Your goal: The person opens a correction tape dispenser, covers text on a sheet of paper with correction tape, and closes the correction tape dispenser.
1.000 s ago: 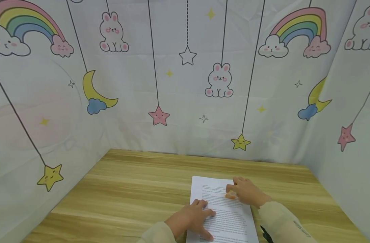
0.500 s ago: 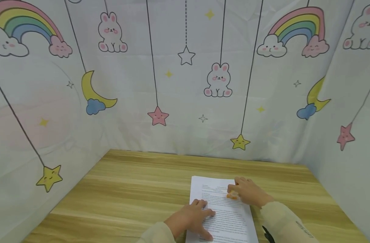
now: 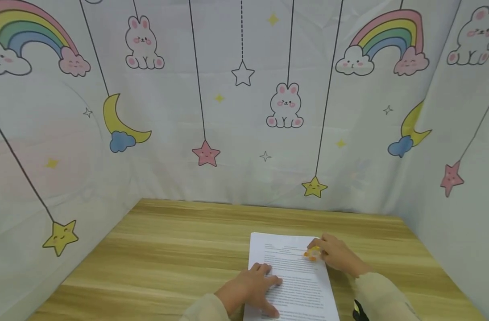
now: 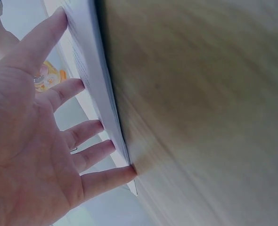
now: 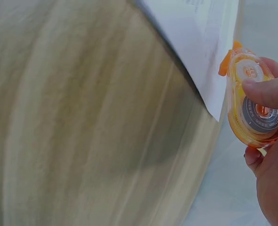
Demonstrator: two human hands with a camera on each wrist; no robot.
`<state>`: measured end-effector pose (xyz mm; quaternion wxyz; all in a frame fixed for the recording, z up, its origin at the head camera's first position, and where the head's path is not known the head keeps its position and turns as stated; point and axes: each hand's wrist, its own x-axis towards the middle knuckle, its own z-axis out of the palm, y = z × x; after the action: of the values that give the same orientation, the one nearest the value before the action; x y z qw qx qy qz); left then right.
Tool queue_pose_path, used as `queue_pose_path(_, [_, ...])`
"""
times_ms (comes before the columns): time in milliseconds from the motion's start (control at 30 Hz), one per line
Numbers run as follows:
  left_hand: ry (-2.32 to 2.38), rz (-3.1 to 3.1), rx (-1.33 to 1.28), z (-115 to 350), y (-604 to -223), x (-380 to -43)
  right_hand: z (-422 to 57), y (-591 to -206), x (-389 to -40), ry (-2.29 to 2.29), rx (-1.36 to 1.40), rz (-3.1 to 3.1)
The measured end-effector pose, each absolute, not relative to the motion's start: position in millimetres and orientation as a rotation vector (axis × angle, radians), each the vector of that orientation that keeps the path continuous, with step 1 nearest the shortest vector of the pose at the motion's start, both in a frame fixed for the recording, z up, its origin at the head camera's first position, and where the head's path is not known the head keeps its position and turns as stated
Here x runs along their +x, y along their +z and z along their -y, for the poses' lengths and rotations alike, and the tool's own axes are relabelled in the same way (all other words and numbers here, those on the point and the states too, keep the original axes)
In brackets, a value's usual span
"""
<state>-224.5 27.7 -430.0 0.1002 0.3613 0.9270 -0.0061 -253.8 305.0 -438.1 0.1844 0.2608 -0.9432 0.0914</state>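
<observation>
A printed sheet of paper (image 3: 292,278) lies on the wooden table (image 3: 176,249). My left hand (image 3: 254,285) rests flat on its left side with fingers spread; in the left wrist view the fingertips (image 4: 94,127) press the paper (image 4: 89,61). My right hand (image 3: 338,256) pinches a small orange correction tape dispenser (image 3: 312,254) at the sheet's upper right. In the right wrist view the dispenser (image 5: 249,101), clear orange with a grey wheel, has its tip at the edge of the paper (image 5: 200,42).
A cloth backdrop (image 3: 244,102) printed with rainbows, rabbits, moons and stars walls the table on three sides. A dark object (image 3: 358,308) shows by my right sleeve at the table's front edge.
My right hand with the dispenser has slid to the right across the top of the sheet. The left hand has stayed in place.
</observation>
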Motion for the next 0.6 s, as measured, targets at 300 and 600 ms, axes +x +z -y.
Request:
queue_pose_path(300, [0.015, -2.702, 1.023, -27.5, -434.7, -227.7, -303.1, -437.3, -248.4, 0.286, 0.752, 2.691])
queue_pose_path(600, [0.029, -2.685, 0.993, -27.8, -431.6, -226.5, -296.5, -437.6, -250.1, 0.141, 0.821, 2.599])
